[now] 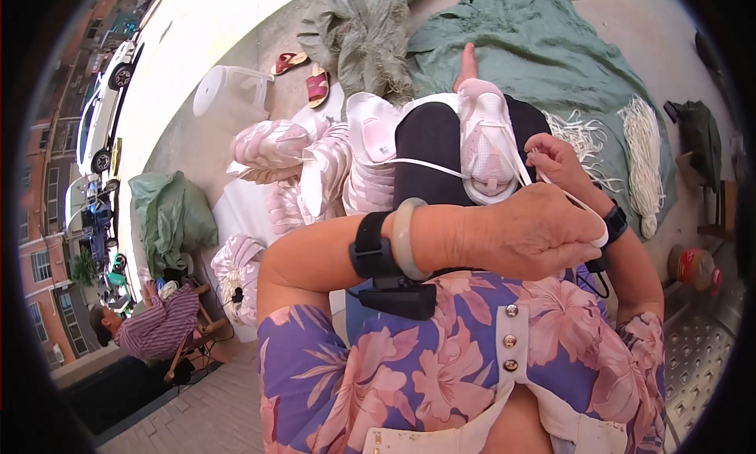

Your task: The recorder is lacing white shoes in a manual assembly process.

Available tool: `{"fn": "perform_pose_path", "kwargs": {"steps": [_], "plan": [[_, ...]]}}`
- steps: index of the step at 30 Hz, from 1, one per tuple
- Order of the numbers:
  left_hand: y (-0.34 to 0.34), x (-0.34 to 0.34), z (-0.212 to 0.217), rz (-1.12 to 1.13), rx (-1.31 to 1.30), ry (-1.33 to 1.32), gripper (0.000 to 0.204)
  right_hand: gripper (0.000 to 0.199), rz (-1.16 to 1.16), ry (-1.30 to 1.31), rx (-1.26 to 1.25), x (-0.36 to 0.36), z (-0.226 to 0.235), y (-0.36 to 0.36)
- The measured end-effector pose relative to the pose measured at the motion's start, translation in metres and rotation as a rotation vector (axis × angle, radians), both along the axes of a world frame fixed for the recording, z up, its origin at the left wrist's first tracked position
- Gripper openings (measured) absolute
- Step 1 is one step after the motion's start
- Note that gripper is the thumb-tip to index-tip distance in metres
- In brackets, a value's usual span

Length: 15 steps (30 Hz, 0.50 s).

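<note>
Across my dark-clad lap lies a pink and white sneaker upper (483,131), its toe toward me. White shoelace (516,161) runs from it toward both hands. My left hand (543,227) is closed in a fist in front of my body, gripping the lace, which curves round past its fingers. Farther off and partly behind it, my right hand (561,164) pinches the lace beside the upper's right side. Left of my lap rests a second pale upper (373,129), with a lace stretching from it toward the first one.
Stacked pink and white uppers (323,166) stand to the left. Bundles of white laces (644,166) lie on a green sheet (535,40) at the right. A clear plastic stool (228,93), red sandals (317,86) and a grey sack (358,37) are farther away. Another person (157,320) sits at left.
</note>
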<state>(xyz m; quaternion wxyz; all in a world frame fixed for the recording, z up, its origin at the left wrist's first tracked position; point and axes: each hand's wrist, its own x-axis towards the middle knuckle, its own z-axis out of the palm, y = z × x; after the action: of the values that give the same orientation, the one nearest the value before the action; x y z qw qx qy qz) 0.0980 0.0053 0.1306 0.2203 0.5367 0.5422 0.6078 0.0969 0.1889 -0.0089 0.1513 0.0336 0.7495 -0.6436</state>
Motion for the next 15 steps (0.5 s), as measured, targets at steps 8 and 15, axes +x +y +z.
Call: {"fn": "perform_pose_path", "kwargs": {"steps": [8,15], "plan": [[0.013,0.011,-0.002,-0.081,-0.066,0.037,0.024,0.034,0.136,0.406,0.479,0.005,-0.001,-0.043],[0.015,0.018,-0.010,-0.119,-0.111,0.055,0.024,0.049,0.277,0.479,0.512,0.006,-0.018,-0.043]]}}
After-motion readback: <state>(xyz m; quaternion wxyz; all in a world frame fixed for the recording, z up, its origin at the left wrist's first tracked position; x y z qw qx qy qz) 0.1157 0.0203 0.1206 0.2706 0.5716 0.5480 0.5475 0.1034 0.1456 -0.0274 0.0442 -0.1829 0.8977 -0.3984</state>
